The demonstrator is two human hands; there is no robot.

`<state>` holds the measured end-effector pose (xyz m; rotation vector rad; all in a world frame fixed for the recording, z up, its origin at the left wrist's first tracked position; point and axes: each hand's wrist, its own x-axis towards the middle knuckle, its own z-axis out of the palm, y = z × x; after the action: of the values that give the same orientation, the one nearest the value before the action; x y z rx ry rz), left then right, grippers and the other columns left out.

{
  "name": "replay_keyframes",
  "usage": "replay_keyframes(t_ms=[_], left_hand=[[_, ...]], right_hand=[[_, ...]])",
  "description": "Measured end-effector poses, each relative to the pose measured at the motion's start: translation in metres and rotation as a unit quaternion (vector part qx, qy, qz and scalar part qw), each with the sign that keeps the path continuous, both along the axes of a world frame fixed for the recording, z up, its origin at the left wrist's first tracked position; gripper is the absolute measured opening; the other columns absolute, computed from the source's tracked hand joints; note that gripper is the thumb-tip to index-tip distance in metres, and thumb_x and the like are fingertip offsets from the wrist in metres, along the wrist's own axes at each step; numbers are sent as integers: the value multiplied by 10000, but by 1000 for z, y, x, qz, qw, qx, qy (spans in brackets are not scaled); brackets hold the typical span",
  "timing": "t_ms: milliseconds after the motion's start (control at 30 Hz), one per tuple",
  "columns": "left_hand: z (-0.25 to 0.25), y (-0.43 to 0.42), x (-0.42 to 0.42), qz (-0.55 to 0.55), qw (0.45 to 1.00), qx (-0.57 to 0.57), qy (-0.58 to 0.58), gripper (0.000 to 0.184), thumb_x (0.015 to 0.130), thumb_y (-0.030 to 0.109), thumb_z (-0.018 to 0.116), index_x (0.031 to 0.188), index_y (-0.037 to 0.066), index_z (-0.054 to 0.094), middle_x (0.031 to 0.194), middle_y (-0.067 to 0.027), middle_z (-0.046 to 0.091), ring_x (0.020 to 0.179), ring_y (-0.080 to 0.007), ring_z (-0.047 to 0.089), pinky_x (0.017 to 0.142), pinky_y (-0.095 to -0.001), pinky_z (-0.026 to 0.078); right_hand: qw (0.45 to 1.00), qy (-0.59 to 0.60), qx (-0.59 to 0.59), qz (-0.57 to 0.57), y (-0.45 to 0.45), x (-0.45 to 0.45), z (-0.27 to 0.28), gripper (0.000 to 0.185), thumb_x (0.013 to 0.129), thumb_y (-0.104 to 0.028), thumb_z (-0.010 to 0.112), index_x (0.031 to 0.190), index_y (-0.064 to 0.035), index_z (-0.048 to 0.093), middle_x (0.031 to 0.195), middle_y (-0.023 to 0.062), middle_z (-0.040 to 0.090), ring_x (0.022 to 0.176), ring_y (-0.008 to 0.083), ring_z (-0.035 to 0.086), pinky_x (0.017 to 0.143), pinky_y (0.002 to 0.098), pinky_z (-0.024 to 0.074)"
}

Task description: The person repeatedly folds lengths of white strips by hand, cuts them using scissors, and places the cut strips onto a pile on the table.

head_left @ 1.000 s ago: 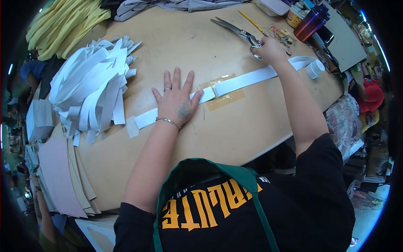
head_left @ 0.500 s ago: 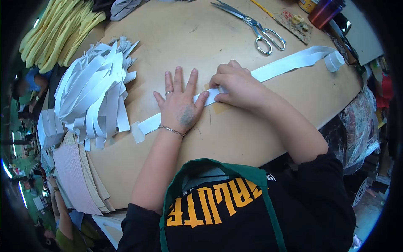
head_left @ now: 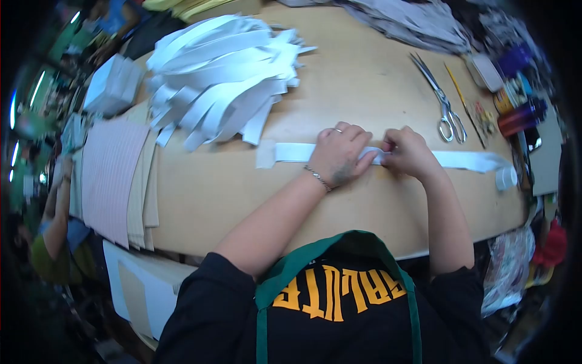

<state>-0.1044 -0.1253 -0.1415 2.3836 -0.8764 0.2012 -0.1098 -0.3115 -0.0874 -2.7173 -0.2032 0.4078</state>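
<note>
A long white strip [head_left: 295,152] lies across the tabletop, its left end by a piece of pale tape [head_left: 265,154]. My left hand [head_left: 341,156] rests over the strip, fingers bent and close together, thumb along it. Just to its right, my right hand [head_left: 410,153] is closed in a pinch on the strip, which shows slightly raised between the hands. The fingertips are partly hidden. Farther right the strip runs to a small white roll [head_left: 506,178].
A heap of cut white strips [head_left: 212,79] lies at the back left, beside stacked striped sheets [head_left: 112,176]. Scissors [head_left: 445,109], a yellow pencil [head_left: 459,91] and a dark tumbler [head_left: 521,117] are at right. Grey cloth [head_left: 406,24] lies behind. Another person's arm [head_left: 57,212] shows far left.
The view has shifted, so the table's contents appear moved. My left hand's spread fingers have bent and drawn together over the strip, closer to my right hand, which still pinches it.
</note>
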Motion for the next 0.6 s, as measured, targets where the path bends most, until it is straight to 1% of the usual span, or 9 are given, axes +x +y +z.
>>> replay_keyframes(t_ms=[100,233,300,400,467,500,533,567,600], left_hand=[[-2,6,-5,40,995,-59,-66,292,784,308,629,1010,124,613,901,-22,566,873,-211,560,706,-390,407],[-1,27,-13,37,994,27,-101,245,792,292,624,954,112,596,854,-37,536,824,-218,561,684,-382,407],[2,42,-15,36,991,53,-121,190,799,270,616,886,105,580,838,-49,526,802,-227,559,676,-385,417],[12,60,-17,-31,997,55,32,117,824,204,575,831,92,543,835,-80,522,811,-259,551,674,-398,432],[35,72,-11,-79,995,53,41,55,843,127,526,836,72,522,841,-115,519,810,-299,541,688,-406,444],[53,84,-1,-112,993,39,-20,31,845,77,503,844,47,513,827,-138,509,784,-332,533,699,-404,444],[84,95,6,-92,995,22,-35,75,882,86,491,880,25,535,849,-159,532,804,-350,538,730,-396,451],[104,113,30,-104,988,-10,-111,141,919,116,477,958,11,563,904,-160,576,833,-320,555,765,-351,454],[134,128,46,-14,997,45,-57,172,942,133,488,1009,-3,568,919,-128,596,846,-232,562,791,-300,444]], right_hand=[[998,14,36,-41,1,-3,2,166,649,-122,735,762,-83,620,780,94,615,893,266,565,780,389,444],[995,-42,61,-60,0,-11,-6,193,627,-99,759,739,-65,606,754,102,603,847,270,564,746,365,457],[997,-48,48,-48,-2,-13,-7,210,631,-114,769,748,-65,602,810,111,600,869,273,556,764,358,457],[994,-57,92,-24,1,-14,-7,251,641,-138,780,807,-73,604,919,112,589,925,275,540,834,357,438],[979,-110,168,37,-10,-15,-6,299,664,-154,777,899,-83,606,1008,106,575,985,275,522,898,359,412],[960,-158,216,88,-20,-11,-4,332,684,-162,770,964,-88,607,1057,103,567,1022,275,510,931,360,396],[953,-162,241,81,-32,-8,2,374,694,-160,762,1026,-92,603,1077,98,566,1044,275,504,942,360,395],[947,-167,265,73,-45,-9,8,419,703,-157,755,1087,-96,600,1097,93,566,1066,275,498,954,360,394],[963,-130,230,42,-56,-15,10,421,709,-153,749,1099,-98,602,1108,91,564,1077,274,492,957,359,395]])
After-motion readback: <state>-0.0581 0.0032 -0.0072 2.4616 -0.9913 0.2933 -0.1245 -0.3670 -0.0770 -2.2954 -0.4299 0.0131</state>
